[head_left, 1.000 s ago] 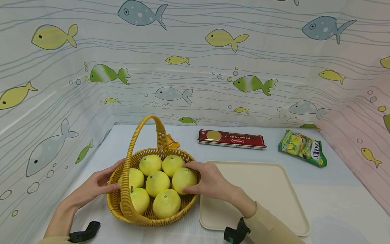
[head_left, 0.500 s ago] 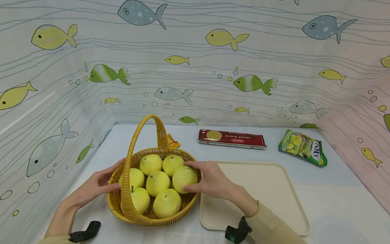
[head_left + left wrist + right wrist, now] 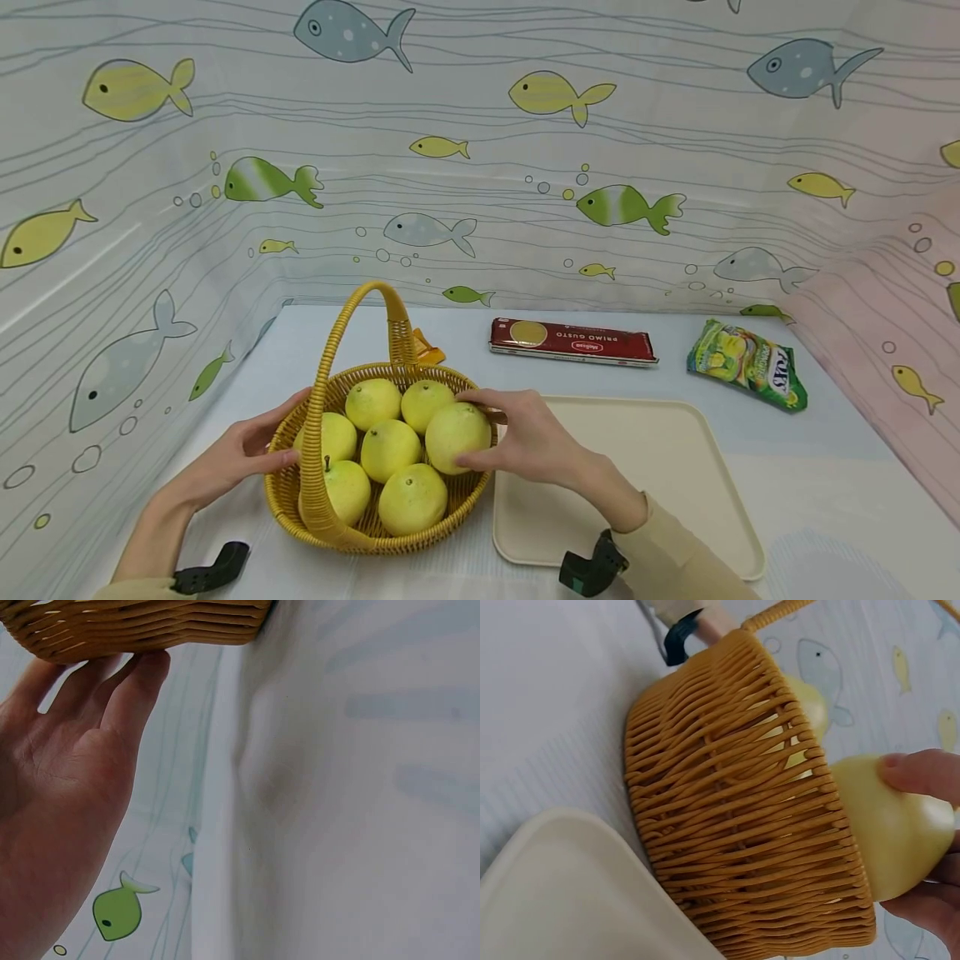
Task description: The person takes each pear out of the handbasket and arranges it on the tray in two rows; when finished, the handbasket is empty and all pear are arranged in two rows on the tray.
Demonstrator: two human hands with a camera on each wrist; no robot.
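A yellow wicker basket (image 3: 390, 543) with a tall arched handle stands left of the middle, holding several yellow pears (image 3: 390, 451). My left hand (image 3: 238, 454) holds the basket's left side, its thumb at the rim by the handle. In the left wrist view, fingers (image 3: 139, 697) meet the underside of the woven wall. Across the basket, my right hand (image 3: 528, 437) grips the rightmost pear (image 3: 456, 437) between thumb and fingers. This pear bulges above the rim in the right wrist view, and its far side is hidden by the fingers.
A cream tray (image 3: 637, 483) lies just right of the basket. Behind it is a red Primo Gusto packet (image 3: 573, 342), with a green Fox's candy bag (image 3: 747, 365) to the right. An orange packet (image 3: 427, 348) peeks out behind the basket. Fish-printed cloth walls surround the table.
My right hand has raised the rightmost pear slightly, so it sits a little higher against its neighbours. The left hand and basket stay in place.
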